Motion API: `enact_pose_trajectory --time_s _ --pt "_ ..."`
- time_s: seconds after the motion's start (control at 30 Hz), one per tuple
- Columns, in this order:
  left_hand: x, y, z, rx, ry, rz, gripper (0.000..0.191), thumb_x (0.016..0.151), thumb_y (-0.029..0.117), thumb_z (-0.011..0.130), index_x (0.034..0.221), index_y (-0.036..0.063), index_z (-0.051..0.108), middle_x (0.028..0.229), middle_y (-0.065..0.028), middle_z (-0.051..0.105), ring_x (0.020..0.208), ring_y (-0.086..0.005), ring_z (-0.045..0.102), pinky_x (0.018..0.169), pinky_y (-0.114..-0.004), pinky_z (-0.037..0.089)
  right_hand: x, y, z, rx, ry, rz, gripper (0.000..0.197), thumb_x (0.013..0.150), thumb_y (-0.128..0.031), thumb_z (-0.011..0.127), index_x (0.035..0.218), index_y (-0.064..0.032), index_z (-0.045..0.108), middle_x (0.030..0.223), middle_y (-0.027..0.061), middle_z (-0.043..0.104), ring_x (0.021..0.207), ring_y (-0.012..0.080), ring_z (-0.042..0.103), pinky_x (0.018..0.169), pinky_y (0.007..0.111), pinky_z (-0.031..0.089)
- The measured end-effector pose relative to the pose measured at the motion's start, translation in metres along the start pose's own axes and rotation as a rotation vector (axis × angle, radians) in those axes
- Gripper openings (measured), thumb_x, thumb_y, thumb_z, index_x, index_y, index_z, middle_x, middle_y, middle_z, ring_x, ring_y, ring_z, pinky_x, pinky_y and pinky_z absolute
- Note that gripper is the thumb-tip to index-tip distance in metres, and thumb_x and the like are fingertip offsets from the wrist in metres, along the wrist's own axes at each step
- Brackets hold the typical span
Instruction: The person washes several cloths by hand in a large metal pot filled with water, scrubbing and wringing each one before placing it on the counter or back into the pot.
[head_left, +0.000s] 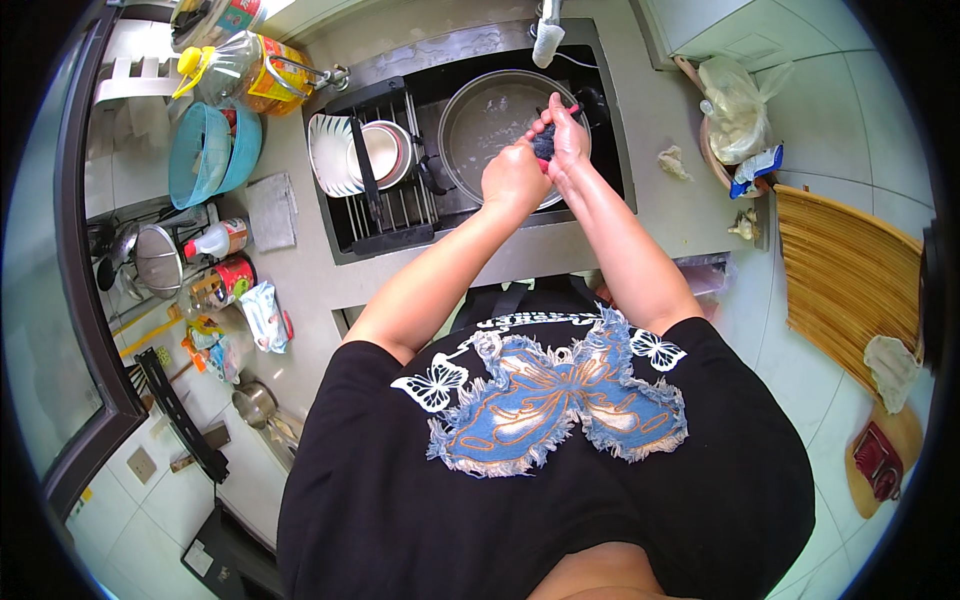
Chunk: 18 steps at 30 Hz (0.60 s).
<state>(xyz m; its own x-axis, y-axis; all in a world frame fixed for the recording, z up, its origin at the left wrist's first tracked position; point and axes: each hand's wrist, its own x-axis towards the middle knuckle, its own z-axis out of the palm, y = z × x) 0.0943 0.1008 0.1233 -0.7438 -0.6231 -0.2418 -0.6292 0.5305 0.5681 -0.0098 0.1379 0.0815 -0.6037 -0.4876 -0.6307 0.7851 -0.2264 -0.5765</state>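
Observation:
Over the right side of a round metal basin (480, 127) in the sink, both hands press together on a small dark cloth with pinkish-red edges (545, 142). My left hand (516, 176) is curled against the cloth from the left. My right hand (568, 142) wraps it from the right, with the thumb side up. The basin appears to hold some water. Above it, the faucet (549, 41) has a whitish cover on its spout. Part of the cloth is hidden by the fingers.
A dish rack (427, 195) with bowls (373, 154) and a patterned plate (326, 150) fills the sink's left side. Farther left are an oil jug (262, 73), blue baskets (196, 157) and a grey cloth (272, 212). Garlic (745, 223) lies on the right counter.

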Motion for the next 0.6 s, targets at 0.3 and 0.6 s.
enact_pose_trajectory --time_s 0.3,0.6 --pt "0.017 -0.020 0.015 -0.673 -0.419 -0.310 0.015 0.054 0.006 0.064 0.067 -0.0010 0.061 0.060 -0.0130 0.059 0.051 -0.0267 0.059 0.045 -0.038 0.045 -0.014 -0.013 0.008 -0.013 -0.212 0.097 0.037 0.091 -0.029 0.047 0.060 -0.0138 0.034 0.052 0.0038 0.036 0.049 0.0182 0.039 0.050 0.033 0.036" --pt "0.005 -0.045 0.024 -1.511 -1.031 -0.411 0.009 0.068 0.008 0.058 0.066 0.0092 0.050 0.052 -0.0014 0.040 0.035 -0.0116 0.033 0.032 -0.026 0.023 -0.019 -0.013 0.011 -0.167 -0.321 0.147 0.037 0.089 -0.028 0.046 0.057 -0.0154 0.032 0.050 0.0031 0.036 0.047 0.0180 0.038 0.050 0.034 0.036"
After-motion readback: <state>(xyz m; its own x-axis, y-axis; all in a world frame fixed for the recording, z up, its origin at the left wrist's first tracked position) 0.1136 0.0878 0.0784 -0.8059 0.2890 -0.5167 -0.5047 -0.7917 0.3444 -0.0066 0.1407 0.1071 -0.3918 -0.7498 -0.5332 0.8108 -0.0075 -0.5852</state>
